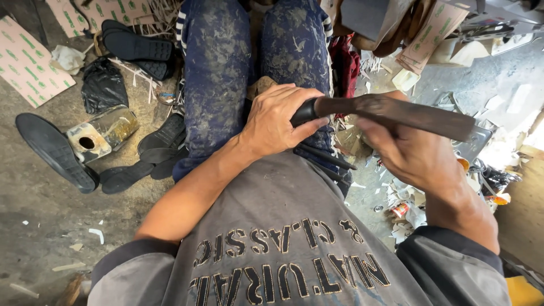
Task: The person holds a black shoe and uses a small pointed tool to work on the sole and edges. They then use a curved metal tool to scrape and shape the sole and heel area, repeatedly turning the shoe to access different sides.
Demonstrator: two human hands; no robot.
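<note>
Here, the left hand (277,122) has its fingers closed around the black end of a long dark blade (396,113); the right hand (411,156) fingers grip its middle from below, above the lap.

Black shoe soles (136,48) lie on the concrete floor (34,215) beside a dented metal can (102,135), a black plastic bag (102,85) and printed cardboard sheets (25,62).
</note>
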